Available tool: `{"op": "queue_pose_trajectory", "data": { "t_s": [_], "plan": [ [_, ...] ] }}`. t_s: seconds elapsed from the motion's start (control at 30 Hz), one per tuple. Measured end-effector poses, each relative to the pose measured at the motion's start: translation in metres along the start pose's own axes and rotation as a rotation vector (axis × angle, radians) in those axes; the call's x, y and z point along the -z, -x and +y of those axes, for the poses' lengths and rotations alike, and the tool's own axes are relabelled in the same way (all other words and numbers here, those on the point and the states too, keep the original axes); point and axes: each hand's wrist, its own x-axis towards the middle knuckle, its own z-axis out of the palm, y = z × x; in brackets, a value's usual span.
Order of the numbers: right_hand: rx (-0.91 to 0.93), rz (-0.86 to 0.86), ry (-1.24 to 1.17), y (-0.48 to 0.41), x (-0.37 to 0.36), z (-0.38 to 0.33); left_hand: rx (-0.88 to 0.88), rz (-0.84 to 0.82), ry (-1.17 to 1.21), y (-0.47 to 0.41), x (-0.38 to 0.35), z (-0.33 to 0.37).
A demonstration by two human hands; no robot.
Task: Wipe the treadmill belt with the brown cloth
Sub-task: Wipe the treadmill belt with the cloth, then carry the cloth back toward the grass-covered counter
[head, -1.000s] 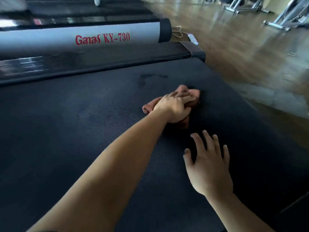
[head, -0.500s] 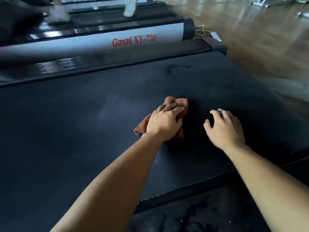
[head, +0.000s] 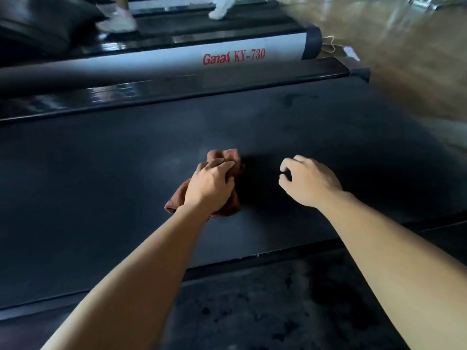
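Note:
The black treadmill belt point(head: 113, 188) fills the middle of the view. A crumpled brown cloth point(head: 227, 157) lies on it near the centre. My left hand point(head: 209, 185) presses down on the cloth and grips it, covering most of it. My right hand point(head: 308, 180) hovers over the belt just right of the cloth, fingers curled loosely, thumb and forefinger apart, holding nothing.
A grey side rail point(head: 177, 61) printed "Ganas KY-730" runs along the far side of the belt. Beyond it, a person's white shoes point(head: 116, 21) stand on a neighbouring treadmill. Wooden floor point(head: 417, 59) lies to the right. A dark speckled side deck point(head: 278, 306) borders the belt's near edge.
My left hand has dragged the cloth toward me across the belt. My right hand lifted off the belt and curled its fingers. The view tilted down, showing the near edge.

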Motion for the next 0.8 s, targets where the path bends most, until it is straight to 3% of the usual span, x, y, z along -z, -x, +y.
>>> {"op": "queue_pose_trajectory", "data": {
  "t_s": [0.37,0.8],
  "plan": [
    [0.163,-0.042,-0.033,0.022,0.084,-0.095,0.079,-0.035,-0.006,0.033,0.114,0.018],
    [0.034,-0.08,-0.013,0.09,0.295,-0.068,-0.028,-0.166,0.004,0.037,0.268,0.178]
  ]
}}
